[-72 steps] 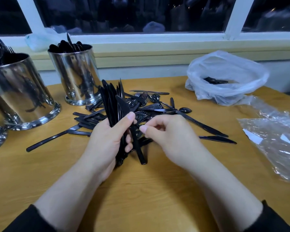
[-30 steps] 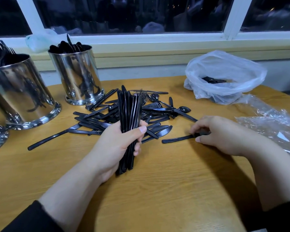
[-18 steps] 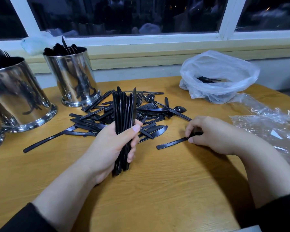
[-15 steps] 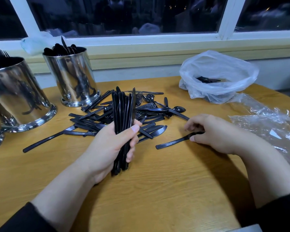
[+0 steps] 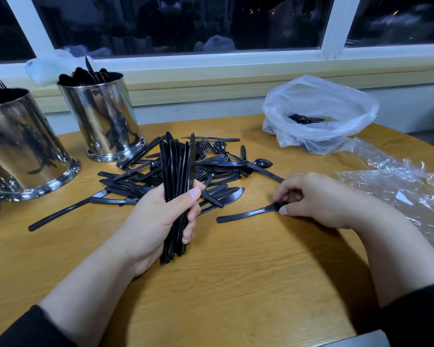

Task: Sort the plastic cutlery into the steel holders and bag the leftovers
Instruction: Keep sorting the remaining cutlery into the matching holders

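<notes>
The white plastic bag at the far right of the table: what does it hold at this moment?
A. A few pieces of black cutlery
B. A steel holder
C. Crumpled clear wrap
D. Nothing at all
A: a few black cutlery pieces show through the open mouth of the white plastic bag.

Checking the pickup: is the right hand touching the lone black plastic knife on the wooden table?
Touching. The head view shows the right hand pinching the lone black plastic knife at one end.

Cutlery pile [image 5: 186,171] lies on table [image 5: 236,284] between steel holders [image 5: 103,121] left, bag [image 5: 321,113] right.
</notes>
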The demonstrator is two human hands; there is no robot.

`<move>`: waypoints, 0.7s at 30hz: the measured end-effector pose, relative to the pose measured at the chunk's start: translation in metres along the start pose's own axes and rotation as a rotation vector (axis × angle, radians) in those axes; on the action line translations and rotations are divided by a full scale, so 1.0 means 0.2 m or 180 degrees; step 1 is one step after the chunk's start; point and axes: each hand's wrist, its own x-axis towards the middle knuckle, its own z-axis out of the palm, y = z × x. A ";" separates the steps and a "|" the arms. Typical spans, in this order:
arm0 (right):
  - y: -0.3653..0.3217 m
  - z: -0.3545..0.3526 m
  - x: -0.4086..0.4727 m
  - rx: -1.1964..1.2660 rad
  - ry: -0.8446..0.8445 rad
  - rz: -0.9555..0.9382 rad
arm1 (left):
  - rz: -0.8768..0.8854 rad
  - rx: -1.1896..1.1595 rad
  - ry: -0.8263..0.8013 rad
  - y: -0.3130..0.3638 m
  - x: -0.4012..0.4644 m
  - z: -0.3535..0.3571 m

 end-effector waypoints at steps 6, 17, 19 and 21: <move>-0.01 0.00 -0.01 -0.0099 -0.0134 0.0109 | 0.0045 0.0008 0.0040 0.00 0.00 0.01; -0.05 -0.03 -0.05 0.0337 -0.0109 -0.0142 | 0.0087 0.0039 0.0183 0.01 0.00 0.01; -0.07 -0.03 -0.06 0.0687 0.0202 -0.0314 | 0.0127 0.0078 0.0270 0.02 0.00 0.01; -0.10 -0.04 -0.07 0.1117 0.0424 -0.0510 | 0.0208 0.0174 0.0394 0.02 0.01 0.01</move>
